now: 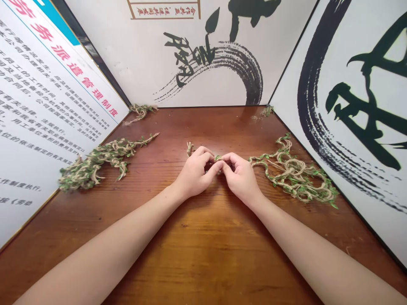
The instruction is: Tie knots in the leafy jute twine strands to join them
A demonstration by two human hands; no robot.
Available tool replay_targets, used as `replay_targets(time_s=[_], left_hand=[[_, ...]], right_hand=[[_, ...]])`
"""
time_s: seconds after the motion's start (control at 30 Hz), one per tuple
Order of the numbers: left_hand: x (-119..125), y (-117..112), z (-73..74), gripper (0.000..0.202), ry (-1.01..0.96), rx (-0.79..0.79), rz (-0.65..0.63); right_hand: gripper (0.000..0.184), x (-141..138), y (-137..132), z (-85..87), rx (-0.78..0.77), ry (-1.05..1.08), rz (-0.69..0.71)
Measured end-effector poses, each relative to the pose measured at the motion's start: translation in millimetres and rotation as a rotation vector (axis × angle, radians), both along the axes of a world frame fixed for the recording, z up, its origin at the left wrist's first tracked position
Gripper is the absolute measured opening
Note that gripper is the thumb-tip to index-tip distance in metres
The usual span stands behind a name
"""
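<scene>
A short piece of leafy jute twine [217, 157] sits pinched at the middle of the counter between your left hand [193, 173] and right hand [239, 178], the fingers [229, 160] of both curled closed on it. Just right of your right hand lies a looped, tangled heap of twine [294, 171]; to the left, a looser stretched length [98, 161]. Small tufts [140, 111] [267, 111] rest in the far corners. Printed panels [47, 93] [356, 106] hem the counter's sides and back, leaving open wood [203, 237] beneath your forearms.
</scene>
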State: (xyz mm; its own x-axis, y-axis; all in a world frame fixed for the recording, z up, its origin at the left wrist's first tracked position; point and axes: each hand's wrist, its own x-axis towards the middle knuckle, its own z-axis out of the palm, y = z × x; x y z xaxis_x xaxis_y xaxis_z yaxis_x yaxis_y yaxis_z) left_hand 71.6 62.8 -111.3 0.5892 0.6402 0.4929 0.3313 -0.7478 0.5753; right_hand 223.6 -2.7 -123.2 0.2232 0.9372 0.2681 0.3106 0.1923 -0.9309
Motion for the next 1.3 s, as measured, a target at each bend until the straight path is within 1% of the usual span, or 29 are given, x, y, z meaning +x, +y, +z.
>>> replay_targets(time_s=[0.1, 0.23, 0.47, 0.63, 0.8, 0.9, 1.0, 1.13, 1.3], left_hand=[[-0.9, 0.7, 1.8, 0.024, 0.042, -0.049, -0.022], [-1.5, 1.4, 2.1, 0.021, 0.025, -0.076, -0.012], [0.7, 0.2, -5.6, 0.016, -0.058, 0.111, 0.052], [-0.8, -0.8, -4.2, 0.015, -0.056, 0.12, 0.059], [-0.6, 1.5, -3.5, 0.012, -0.054, 0.163, 0.028], [0.7, 3.4, -5.3, 0.013, -0.082, 0.187, 0.048], [2.1, 4.5, -7.0, 0.013, -0.089, 0.214, 0.06], [3.0, 4.8, -8.2, 0.012, -0.083, 0.235, 0.069], [2.0, 4.9, -9.4, 0.011, -0.081, 0.194, 0.085]], right_hand=[[0.012, -0.9, -1.1, 1.3, 0.006, -0.061, 0.0], [0.014, -1.4, -1.6, 2.3, 0.009, -0.087, -0.001], [0.017, 0.1, 0.4, -1.3, -0.043, 0.014, -0.026], [0.013, 0.2, 0.2, -1.7, -0.011, -0.019, -0.02], [0.012, -1.0, -0.5, -0.7, 0.062, -0.074, -0.062], [0.013, -2.7, -1.4, 0.3, 0.068, -0.08, -0.086], [0.013, -4.2, -2.0, 1.6, 0.053, -0.037, -0.103], [0.014, -4.5, -1.0, 2.3, 0.028, 0.107, -0.093], [0.017, -4.0, 1.2, 1.3, -0.015, 0.203, -0.075]])
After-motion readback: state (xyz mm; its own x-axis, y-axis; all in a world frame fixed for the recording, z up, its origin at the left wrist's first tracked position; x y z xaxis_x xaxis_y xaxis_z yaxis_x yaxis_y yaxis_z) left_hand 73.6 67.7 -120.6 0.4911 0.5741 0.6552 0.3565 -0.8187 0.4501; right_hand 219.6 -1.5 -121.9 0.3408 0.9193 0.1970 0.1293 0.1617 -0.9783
